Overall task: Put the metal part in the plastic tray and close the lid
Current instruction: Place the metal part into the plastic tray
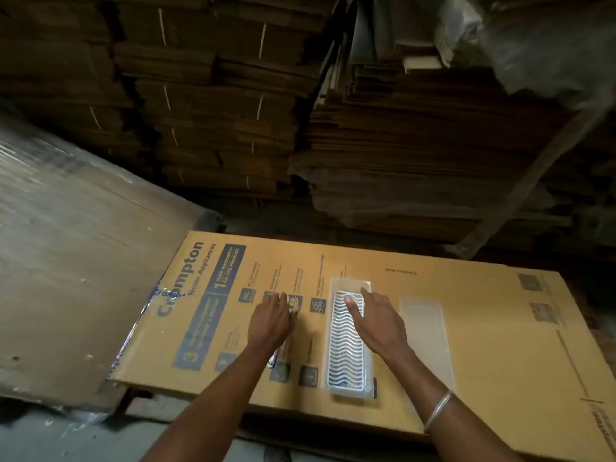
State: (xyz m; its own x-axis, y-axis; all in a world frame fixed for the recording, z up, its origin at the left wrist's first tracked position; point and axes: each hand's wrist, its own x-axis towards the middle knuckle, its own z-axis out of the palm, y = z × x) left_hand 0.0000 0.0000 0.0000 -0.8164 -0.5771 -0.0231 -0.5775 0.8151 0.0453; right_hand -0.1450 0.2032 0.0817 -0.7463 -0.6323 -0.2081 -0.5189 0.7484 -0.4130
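Observation:
A silvery metal part (pixel 345 356) with wavy slots lies inside a clear plastic tray (pixel 348 283) in the middle of a flat cardboard box (pixel 483 345). The tray's clear lid (pixel 428 331) lies folded out flat to the right of it. My right hand (pixel 378 323) hovers over the far half of the part, fingers spread, with the thumb tip on the slots. My left hand (pixel 270 320) rests palm down on the cardboard to the left of the tray, over a thin shiny object (pixel 275 358) that it mostly hides.
The printed cardboard box serves as the work surface. A large wrapped board (pixel 76 261) leans at the left. Tall stacks of flattened cartons (pixel 233 111) stand behind. The floor (pixel 66 438) shows below the box's near edge.

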